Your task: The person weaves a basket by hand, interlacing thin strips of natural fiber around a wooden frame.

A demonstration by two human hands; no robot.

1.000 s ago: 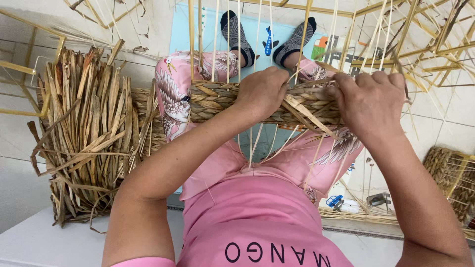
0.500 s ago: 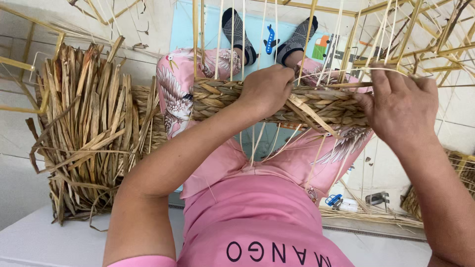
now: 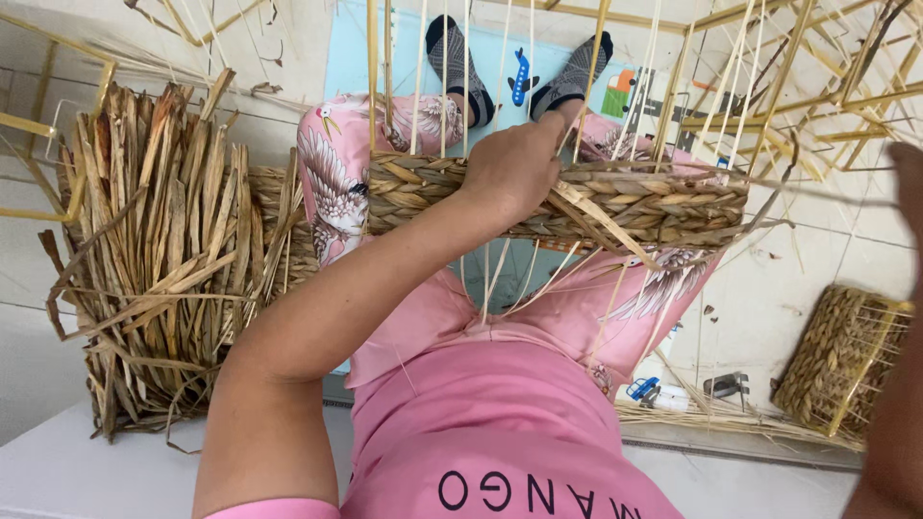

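— From the head view, where's the weaving?

— The woven basket band (image 3: 577,197) lies across the lap; the left hand (image 3: 514,163) clamps its top edge.

— And the right hand (image 3: 909,183)?

— At the frame's edge (grip unclear), beside a taut strand (image 3: 817,197).

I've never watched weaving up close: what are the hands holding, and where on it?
The left hand grips the top edge of the half-woven basket on the lap. The right hand sits at the picture's edge; its hold cannot be told.

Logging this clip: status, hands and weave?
Left hand gripping woven basket band. Right hand out at frame edge, grip unclear. Upright stakes unwoven above.
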